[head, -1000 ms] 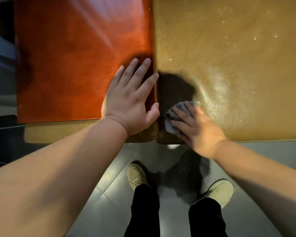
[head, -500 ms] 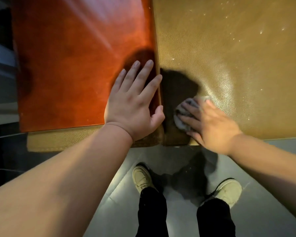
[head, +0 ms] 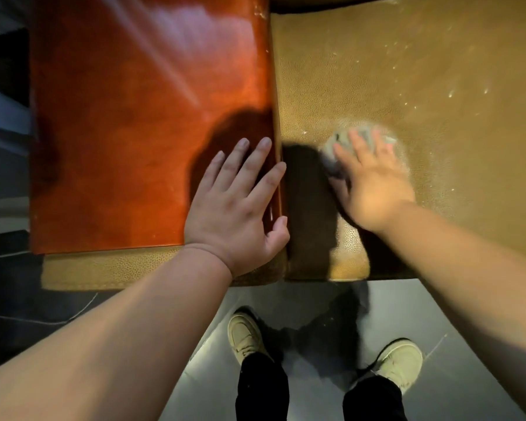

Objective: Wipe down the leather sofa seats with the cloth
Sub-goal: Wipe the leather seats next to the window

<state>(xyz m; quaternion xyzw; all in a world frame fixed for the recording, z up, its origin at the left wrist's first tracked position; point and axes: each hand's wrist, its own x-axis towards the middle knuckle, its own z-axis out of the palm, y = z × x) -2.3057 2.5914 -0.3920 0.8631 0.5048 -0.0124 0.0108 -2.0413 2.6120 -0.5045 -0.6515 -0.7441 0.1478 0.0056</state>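
No brand, label or writing can be read anywhere in the view. Your right hand (head: 374,183) lies on the grey cloth (head: 342,147), its fingers (head: 357,144) straight and spread over it, pressing it onto the tan leather seat (head: 438,86); the hand and cloth are motion-blurred, so how the cloth is folded cannot be made out, though it looks bunched. Half a second ago the cloth sat near the front edge of the seat; it has since moved further back on the seat and a little away from the orange-red armrest panel (head: 134,117). Your left hand (head: 237,208) is still flat on that panel at its edge beside the seat, fingers straight and slightly apart, holding nothing, the thumb reaching over the edge towards the seat; it has not shifted. Pale specks dot the seat behind the cloth. Counted: one cloth, one seat in view, one armrest panel, two hands, two beige shoes (head: 245,335) on the grey floor (head: 316,305) in front of the seat.
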